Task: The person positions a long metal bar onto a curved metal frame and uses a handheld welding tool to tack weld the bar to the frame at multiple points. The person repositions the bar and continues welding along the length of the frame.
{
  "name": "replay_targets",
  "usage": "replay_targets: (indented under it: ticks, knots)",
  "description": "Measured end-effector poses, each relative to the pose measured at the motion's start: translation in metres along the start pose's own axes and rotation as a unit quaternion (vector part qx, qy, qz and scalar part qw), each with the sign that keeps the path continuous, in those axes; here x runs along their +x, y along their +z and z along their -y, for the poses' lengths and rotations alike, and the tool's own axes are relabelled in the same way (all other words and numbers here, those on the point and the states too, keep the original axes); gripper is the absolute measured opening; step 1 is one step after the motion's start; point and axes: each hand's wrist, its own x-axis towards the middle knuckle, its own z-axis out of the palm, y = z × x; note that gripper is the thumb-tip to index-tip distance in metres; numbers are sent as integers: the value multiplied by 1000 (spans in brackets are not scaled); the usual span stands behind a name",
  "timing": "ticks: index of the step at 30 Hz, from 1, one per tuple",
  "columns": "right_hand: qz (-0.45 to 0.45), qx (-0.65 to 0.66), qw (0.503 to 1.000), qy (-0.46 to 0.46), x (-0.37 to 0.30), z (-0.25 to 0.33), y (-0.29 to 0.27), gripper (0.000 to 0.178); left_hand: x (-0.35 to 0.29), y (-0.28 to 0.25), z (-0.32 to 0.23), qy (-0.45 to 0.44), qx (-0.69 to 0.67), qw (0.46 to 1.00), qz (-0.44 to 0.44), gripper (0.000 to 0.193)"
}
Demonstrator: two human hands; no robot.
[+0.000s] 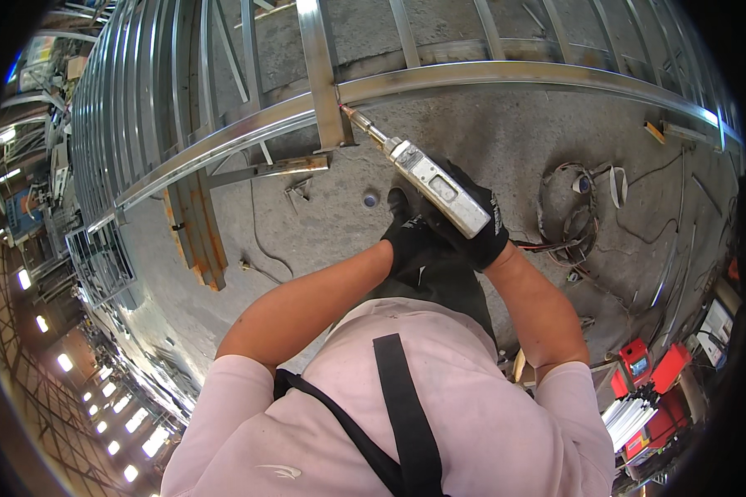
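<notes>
Both my hands wear black gloves. My right hand (pixel 482 236) grips the rear of a silver handheld welding torch (pixel 439 187). My left hand (pixel 408 238) sits just beside and under it, against the torch's back end, steadying it. The torch's thin nozzle (pixel 358 122) points up-left and touches the joint where an upright steel bar (pixel 322 74) meets a long horizontal steel tube (pixel 506 76) of a metal frame. A cable runs from the torch back past my right wrist.
Stacked steel frames (pixel 133 99) stand at the left. Rusty flat bars (pixel 197 224) lie on the concrete floor. A coil of cables (pixel 570 217) lies to the right, and a red machine (pixel 648 389) stands at lower right. Small metal scraps dot the floor.
</notes>
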Motion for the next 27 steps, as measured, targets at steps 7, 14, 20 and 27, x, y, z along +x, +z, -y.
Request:
replay_targets:
  ticks: [7, 14, 20, 27]
  knots:
    - [-13, 28, 999, 14, 0, 2, 2, 51, -2, -14, -11, -27, 23, 998, 49, 47]
    - [-12, 13, 1000, 12, 0, 3, 1, 52, -2, 9, 6, 35, 91, 995, 4, 64]
    - [-8, 16, 1000, 22, 0, 4, 1, 51, -3, 14, 10, 49, 64, 997, -12, 81]
    - [-10, 47, 998, 31, 1, 5, 1, 53, -5, 11, 2, 16, -294, 953, -71, 47]
